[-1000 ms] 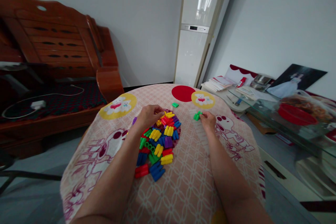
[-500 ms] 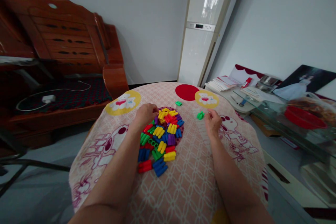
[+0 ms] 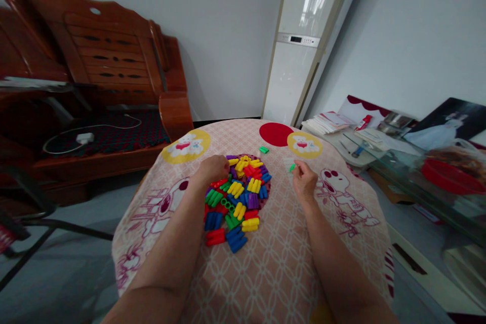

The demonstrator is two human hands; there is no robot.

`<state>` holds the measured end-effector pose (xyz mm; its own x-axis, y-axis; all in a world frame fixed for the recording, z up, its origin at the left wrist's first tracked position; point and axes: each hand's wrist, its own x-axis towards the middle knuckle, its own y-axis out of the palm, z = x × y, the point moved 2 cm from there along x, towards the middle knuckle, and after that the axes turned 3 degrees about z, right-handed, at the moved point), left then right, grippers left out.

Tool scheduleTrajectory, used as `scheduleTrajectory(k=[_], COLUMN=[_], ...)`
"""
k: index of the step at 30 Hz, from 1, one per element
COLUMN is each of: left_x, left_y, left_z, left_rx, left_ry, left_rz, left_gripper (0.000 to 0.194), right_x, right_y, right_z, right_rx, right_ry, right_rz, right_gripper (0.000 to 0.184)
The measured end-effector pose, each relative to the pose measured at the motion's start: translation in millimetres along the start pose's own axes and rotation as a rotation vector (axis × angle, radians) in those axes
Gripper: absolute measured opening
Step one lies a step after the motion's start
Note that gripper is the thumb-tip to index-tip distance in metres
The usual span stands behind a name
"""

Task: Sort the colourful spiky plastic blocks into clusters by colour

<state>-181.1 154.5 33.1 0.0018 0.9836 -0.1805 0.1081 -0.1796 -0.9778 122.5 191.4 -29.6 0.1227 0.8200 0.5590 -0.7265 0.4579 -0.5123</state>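
A heap of plastic building blocks (image 3: 236, 190), tube-shaped and joined in rows, lies on the table in red, yellow, blue, green and purple. My left hand (image 3: 213, 169) is at the heap's upper left edge, fingers curled down beside yellow and purple pieces; what is between its fingertips is hidden. To the right, my right hand (image 3: 304, 180) pinches a green building block (image 3: 292, 167) just above the cloth or on it. Another green block (image 3: 264, 150) lies alone beyond the heap.
A patterned cloth (image 3: 266, 268) covers the round table. Behind on the left stands a wooden bench (image 3: 114, 55) with a white charger (image 3: 84, 137). A tall white cabinet-like appliance (image 3: 292, 76) is in the corner. Papers and a red basin (image 3: 451, 176) sit on the glass shelf at right.
The view has turned slightly left. My right hand has come closer over the green block, now mostly covering it. My left hand stays at the heap's edge, its fingers lower among the pieces.
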Motion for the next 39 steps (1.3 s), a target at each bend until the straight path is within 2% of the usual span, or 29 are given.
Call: scheduleTrajectory(k=[4,9,11,13,16,21,25,28,32,35,38,39], left_x=[2.2,9.1,10.5,10.5,8.7,7.3,11.1,14.9,16.8,15.6,13.5,12.7], left_y=[5.2,13.4,12.7,8.6,0.7,3.5,18.1,26.0,28.9,26.0,22.1,21.0], left_z=[-7.7,-4.9,-1.6,0.7,-4.0,-38.3,-62.8,-69.6,-72.0,-71.1,-69.1,-68.8], left_rx=[0.046,0.034,-0.008,-0.108,-0.387,-0.834,-0.970,-1.005,-1.170,-1.249,-1.247,-1.239], left_ry=[0.051,0.139,0.151,0.161,0.217,0.332,0.305,0.273,0.272,0.268,0.273,0.282], left_rz=[-0.062,0.016,0.006,-0.045,-0.113,-0.054,0.003,0.013,0.135,0.155,0.127,0.126], left_gripper=[0.024,0.018,0.017,0.018,0.028,0.033,0.022,0.012,0.018,0.013,0.012,0.012], right_x=[-1.7,-3.6,-3.5,-3.1,-3.4,-13.2,-26.4,-32.0,-25.8,-8.2,11.2,16.2], right_y=[3.2,7.4,7.2,5.7,4.2,13.3,23.6,26.0,18.9,4.5,-14.6,-20.3], right_z=[-0.4,0.1,1.3,4.8,16.9,50.1,68.6,73.0,71.0,51.3,12.7,-1.2], right_rx=[-0.006,0.015,0.017,0.031,0.080,0.151,0.010,-0.138,-0.086,0.059,0.147,0.143], right_ry=[-0.015,-0.077,-0.084,-0.086,-0.121,-0.322,-0.563,-0.611,-0.529,-0.281,0.013,0.089], right_rz=[0.021,0.002,0.000,0.008,0.061,0.244,0.321,0.324,0.270,0.161,0.027,0.021], right_gripper=[0.038,0.036,0.036,0.034,0.032,0.030,0.028,0.017,0.016,0.019,0.027,0.029])
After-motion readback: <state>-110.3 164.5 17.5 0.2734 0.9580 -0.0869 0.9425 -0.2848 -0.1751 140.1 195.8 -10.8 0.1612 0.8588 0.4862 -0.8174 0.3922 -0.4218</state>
